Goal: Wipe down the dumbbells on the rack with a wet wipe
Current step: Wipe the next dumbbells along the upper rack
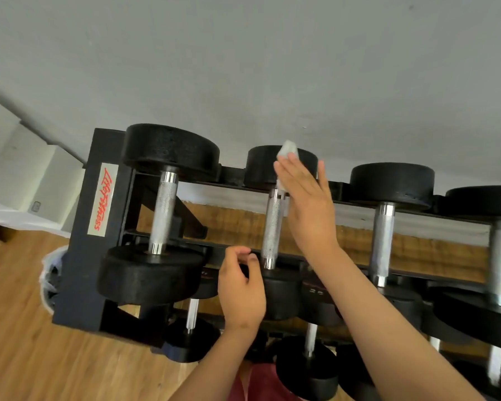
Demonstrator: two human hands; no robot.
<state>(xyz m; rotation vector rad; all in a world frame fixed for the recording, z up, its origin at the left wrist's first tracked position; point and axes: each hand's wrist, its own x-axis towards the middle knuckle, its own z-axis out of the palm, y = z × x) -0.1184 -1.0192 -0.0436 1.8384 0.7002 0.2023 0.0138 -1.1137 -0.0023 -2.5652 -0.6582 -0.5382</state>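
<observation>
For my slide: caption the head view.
Right hand presses wipe to a racked dumbbell; left hand grips its near end.

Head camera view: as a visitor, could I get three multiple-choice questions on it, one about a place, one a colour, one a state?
1. Where is the crumpled white wet wipe?
A. On a bench.
B. Against the far head of the top row's second black, silver-handled dumbbell from the left.
C. Draped over a handle.
2. What colour is the lettering on the black metal rack's white label?
A. Red.
B. Blue.
C. Green.
3. How are the right hand's fingers?
A. Clenched in a fist.
B. Straight, over the wipe.
C. Hooked round a handle.
Answers: 1 B, it shows above the fingertips there. 2 A, the script is red. 3 B, they lie flat.
</observation>
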